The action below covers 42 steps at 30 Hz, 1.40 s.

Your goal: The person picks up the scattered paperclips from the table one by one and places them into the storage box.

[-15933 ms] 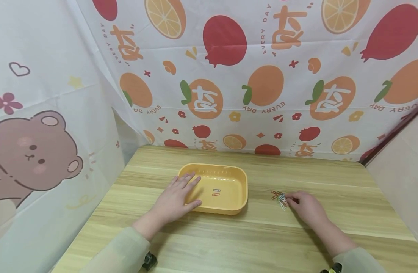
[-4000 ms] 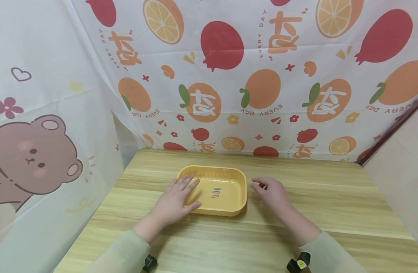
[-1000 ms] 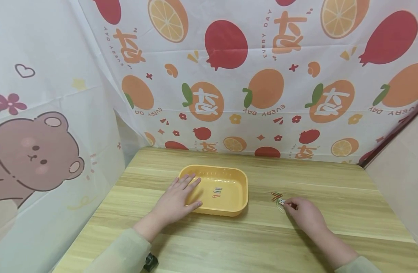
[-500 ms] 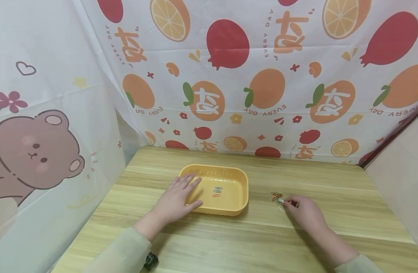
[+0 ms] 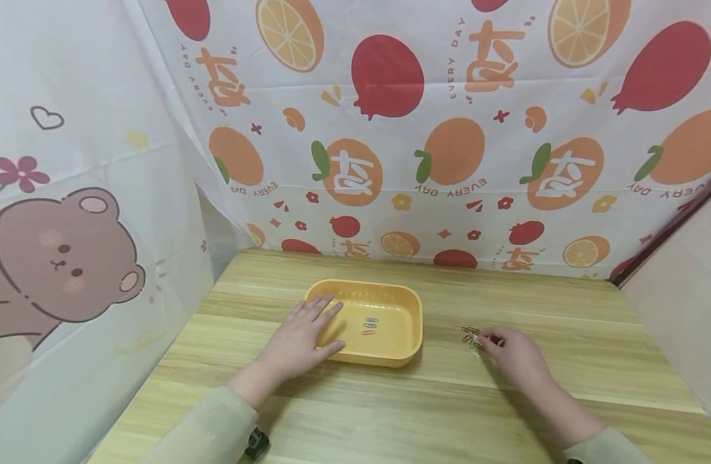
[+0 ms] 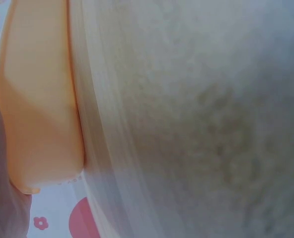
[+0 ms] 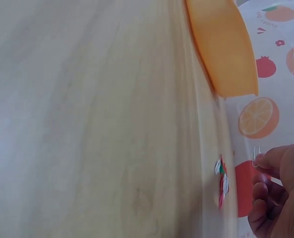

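one white wire paper clip [image 7: 257,155] is pinched in my right hand [image 5: 519,357], its length aimed roughly towards the yellow oblong plastic tray [image 5: 384,361] at nine o'clock, where my left hand [image 5: 294,341] rests, fingers spread.

Pale paper clip [image 7: 256,155] — pinched aloft.

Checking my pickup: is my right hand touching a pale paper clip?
Touching; the right wrist view shows your right hand pinching the pale paper clip.

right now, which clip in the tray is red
The paper clip nearest the front of the yellow tray, lowest of the three in the head view; the two clips beyond it look bluish.
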Each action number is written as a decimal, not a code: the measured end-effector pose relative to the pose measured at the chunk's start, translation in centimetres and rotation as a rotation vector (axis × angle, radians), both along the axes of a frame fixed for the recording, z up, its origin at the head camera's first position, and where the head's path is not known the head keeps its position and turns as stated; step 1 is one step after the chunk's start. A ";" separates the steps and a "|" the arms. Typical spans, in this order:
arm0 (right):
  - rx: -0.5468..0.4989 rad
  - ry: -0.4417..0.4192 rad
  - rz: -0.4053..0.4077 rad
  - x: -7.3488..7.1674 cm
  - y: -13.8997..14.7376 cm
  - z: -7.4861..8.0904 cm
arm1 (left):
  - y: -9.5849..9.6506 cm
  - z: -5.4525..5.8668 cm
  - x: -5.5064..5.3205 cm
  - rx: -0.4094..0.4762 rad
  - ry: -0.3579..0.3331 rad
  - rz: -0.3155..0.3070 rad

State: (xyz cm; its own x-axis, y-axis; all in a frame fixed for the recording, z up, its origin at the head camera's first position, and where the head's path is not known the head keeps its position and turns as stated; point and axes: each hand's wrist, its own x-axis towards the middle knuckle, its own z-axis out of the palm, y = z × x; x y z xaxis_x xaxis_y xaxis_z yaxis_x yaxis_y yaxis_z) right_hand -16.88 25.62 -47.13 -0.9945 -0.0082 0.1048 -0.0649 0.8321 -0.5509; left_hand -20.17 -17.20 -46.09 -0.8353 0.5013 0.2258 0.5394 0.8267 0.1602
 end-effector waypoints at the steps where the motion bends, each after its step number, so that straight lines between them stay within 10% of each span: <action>1: -0.010 -0.005 -0.002 -0.1 -0.1 0.1 | 0.0 -0.1 0.0 -0.002 0.001 -0.001; 42: -0.520 -0.150 -0.015 -4.0 -10.6 3.5 | -0.1 -0.2 0.0 0.005 -0.006 -0.002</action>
State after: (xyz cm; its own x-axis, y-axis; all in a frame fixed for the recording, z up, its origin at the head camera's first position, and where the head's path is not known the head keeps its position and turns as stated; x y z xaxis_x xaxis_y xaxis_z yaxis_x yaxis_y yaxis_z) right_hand -20.87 15.03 -43.67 -0.9984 0.0214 -0.0524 0.0565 0.4471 -0.8927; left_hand -20.16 -17.26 -46.28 -0.8355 0.5019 0.2236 0.5402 0.8248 0.1672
